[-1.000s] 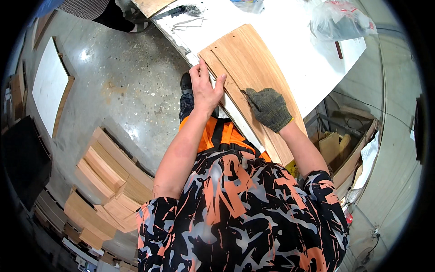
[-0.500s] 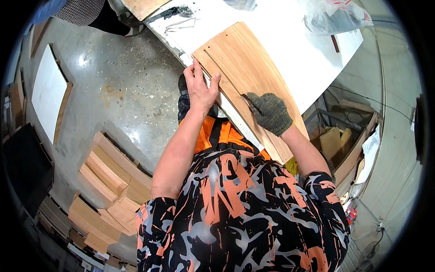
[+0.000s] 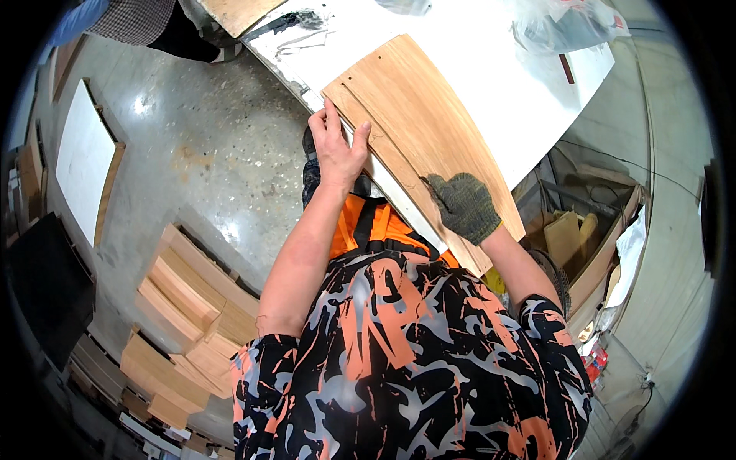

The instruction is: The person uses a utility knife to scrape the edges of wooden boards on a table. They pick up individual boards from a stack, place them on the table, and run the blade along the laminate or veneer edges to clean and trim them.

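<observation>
A wood-grain panel lies slanted on the white table, with a groove along its left side and small dark holes near its far end. My bare left hand rests at its left edge, thumb and forefinger spread apart and touching the wood. On the panel's nearer part is my right hand in a dark grey knit glove, its fingers closed. A thin dark tool pokes out of the glove beside the groove; most of it is hidden, so its kind cannot be told.
The white table carries a clear plastic bag and a dark red strip at the far right. Wooden boards and a white panel stand on the left floor. A person is at the far left; a scrap bin stands right.
My right hand has slid along the groove toward me and slightly right, the thin tool moving with it. My left hand stays at the panel's edge.
</observation>
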Demonstrator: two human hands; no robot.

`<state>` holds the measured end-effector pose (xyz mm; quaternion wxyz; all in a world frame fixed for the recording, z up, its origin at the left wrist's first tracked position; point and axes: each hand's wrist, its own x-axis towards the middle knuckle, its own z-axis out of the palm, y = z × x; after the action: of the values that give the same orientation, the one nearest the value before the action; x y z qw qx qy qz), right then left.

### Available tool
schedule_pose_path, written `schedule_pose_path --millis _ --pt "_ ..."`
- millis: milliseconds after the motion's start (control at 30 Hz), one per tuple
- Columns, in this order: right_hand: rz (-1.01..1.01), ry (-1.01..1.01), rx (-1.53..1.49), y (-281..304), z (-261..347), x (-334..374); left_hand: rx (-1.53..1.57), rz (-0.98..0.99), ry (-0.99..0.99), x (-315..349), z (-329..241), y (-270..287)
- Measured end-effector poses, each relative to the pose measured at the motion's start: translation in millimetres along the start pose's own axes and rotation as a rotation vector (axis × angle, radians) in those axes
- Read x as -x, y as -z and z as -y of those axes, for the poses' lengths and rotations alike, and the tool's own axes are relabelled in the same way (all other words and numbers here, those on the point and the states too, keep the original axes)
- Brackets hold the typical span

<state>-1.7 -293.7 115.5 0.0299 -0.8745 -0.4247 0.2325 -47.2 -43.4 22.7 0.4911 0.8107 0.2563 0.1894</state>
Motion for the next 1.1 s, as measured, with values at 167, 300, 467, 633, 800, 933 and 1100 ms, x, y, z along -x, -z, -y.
schedule_pose_path --millis 167,300,467,633,800,933,1100 --pt "-0.049 0.002 -0.055 -8.9 -4.0 27.0 -0.013 -0.004 -0.008 0.6 2.3 -1.3" --pt "-0.206 -0.050 -0.224 -5.5 -0.9 39.0 -0.032 0.000 0.023 2.2 -4.3 -0.6" --pt "-0.380 -0.184 -0.341 -25.7 -1.2 54.1 -0.296 -0.080 -0.289 16.9 -13.1 9.7" --pt "-0.471 -0.295 -0.357 -24.9 16.1 69.7 -0.389 -0.024 -0.466 21.2 -32.9 9.3" --pt "-0.701 -0.329 -0.424 -43.1 21.5 105.3 -0.516 0.069 -0.651 22.7 -25.6 9.2" --pt "-0.809 -0.510 -0.581 -53.0 29.7 134.4 -0.397 0.481 -0.759 59.7 -28.6 32.1" --pt "-0.905 -0.588 -0.574 -70.9 47.3 143.7 -0.325 0.249 -0.728 80.7 -58.4 14.1"
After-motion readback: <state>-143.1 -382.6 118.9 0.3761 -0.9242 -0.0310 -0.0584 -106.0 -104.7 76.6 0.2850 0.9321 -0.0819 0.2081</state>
